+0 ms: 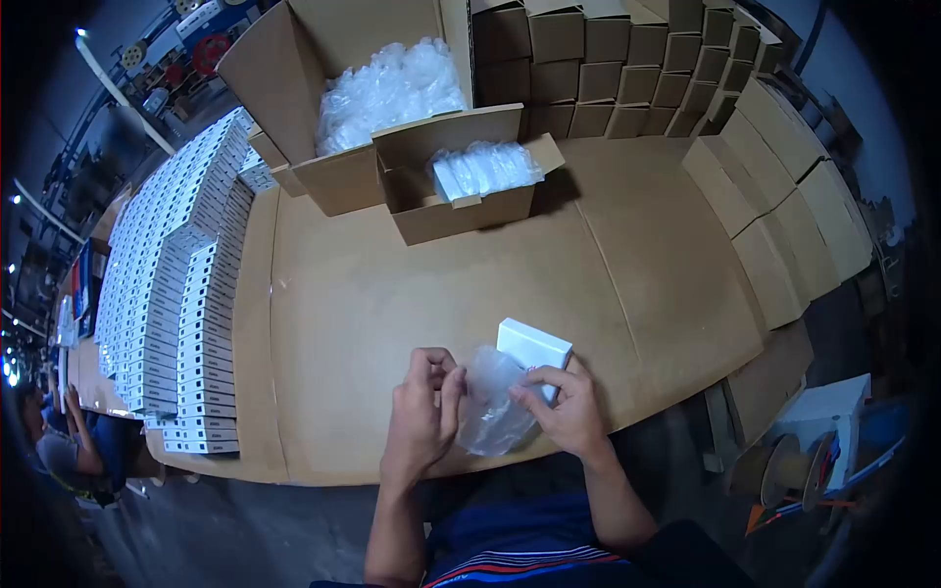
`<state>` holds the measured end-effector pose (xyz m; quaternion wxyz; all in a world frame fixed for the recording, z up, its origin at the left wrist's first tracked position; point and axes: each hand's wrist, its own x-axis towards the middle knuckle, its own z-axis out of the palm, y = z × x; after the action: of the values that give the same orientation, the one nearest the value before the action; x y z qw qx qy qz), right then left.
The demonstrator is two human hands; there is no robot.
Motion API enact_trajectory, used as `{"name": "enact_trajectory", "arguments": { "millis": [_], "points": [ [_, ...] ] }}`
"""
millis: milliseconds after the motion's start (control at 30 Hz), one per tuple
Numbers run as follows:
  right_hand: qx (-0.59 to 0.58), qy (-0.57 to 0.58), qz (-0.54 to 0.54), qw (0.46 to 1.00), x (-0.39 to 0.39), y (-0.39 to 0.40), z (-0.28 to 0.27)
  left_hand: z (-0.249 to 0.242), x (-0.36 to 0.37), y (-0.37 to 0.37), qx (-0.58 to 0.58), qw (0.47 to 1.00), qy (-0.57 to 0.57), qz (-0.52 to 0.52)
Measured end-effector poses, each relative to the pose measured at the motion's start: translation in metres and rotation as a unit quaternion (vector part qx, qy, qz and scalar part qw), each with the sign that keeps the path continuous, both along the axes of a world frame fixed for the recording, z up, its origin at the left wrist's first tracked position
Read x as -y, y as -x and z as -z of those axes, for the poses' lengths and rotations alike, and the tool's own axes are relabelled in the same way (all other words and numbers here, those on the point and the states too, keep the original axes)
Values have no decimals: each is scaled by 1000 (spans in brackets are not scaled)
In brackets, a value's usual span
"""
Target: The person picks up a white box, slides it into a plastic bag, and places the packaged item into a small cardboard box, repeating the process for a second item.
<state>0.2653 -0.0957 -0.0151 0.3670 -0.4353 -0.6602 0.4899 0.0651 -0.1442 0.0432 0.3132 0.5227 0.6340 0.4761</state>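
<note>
A clear plastic bag [490, 410] is stretched between my hands at the near edge of the table. My left hand [423, 414] is closed with its fingers curled, thumb and forefinger pinching the bag's left side. On the bag's right side, my right hand [569, 410] pinches the plastic between thumb and forefinger. A small white box [532, 345] lies just beyond the bag, its right part partly covered by my right fingers.
Left, white boxes [167, 284] stand in tall stacks. An open carton [466, 220] holds wrapped packs [488, 170]; behind it, a big carton [343, 186] holds plastic bags [392, 93]. Brown boxes [608, 83] line the back and right. A person [74, 441] is at far left.
</note>
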Motion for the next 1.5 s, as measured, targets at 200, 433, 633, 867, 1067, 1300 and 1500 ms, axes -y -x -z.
{"name": "enact_trajectory", "arguments": {
  "millis": [200, 433, 633, 867, 1067, 1300, 1500],
  "points": [
    [-10, -6, -9, 1000, 5, -1, -8, 10, -19, 19, 167, 984, -43, -33],
    [-69, -39, 92, 993, 5, 8, 4, 48, -15, 23, 409, 900, -150, 17],
    [-59, -65, 108, 990, 5, 14, 11, 60, 3, 3, 398, 914, 20, 78],
    [-104, -85, 53, 990, 0, 9, -4, 46, 4, -4, 198, 979, -49, 27],
    [-238, -90, 84, 963, -32, -9, -35, 52, 12, 2, 165, 984, -42, 45],
    [-235, -211, -91, 944, -66, -11, -78, 44, 17, 0, 141, 986, -11, 83],
    [-217, -215, -264, 915, -86, 5, -103, 40, 20, 3, 140, 985, -19, 98]
  ]
}}
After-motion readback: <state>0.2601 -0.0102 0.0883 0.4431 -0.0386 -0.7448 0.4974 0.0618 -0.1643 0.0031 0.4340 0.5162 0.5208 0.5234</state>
